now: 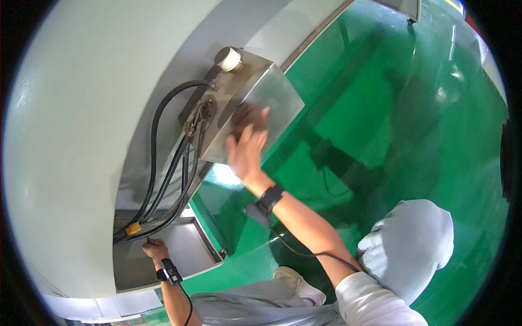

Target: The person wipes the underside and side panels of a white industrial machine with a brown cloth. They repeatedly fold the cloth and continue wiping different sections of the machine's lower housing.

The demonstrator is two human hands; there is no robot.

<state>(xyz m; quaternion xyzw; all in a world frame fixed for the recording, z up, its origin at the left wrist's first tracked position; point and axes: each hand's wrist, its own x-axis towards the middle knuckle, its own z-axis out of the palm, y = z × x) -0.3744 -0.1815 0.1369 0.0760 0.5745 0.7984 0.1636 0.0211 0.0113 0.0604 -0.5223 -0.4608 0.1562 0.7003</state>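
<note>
Right hand (pixel 248 152): fingers apart at box (pixel 280 103); smooth metal could mean slipping!
Left hand (pixel 156 249): curled, hold unclear; lifting could snag hoses (pixel 154 141)!

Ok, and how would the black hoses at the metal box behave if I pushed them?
The black hoses look fairly stiff and springy: the outermost holds a broad arch. They'd probably bend rather than slide freely, since their upper ends join the metal box. Their rounded surface might feel slippery.
</note>
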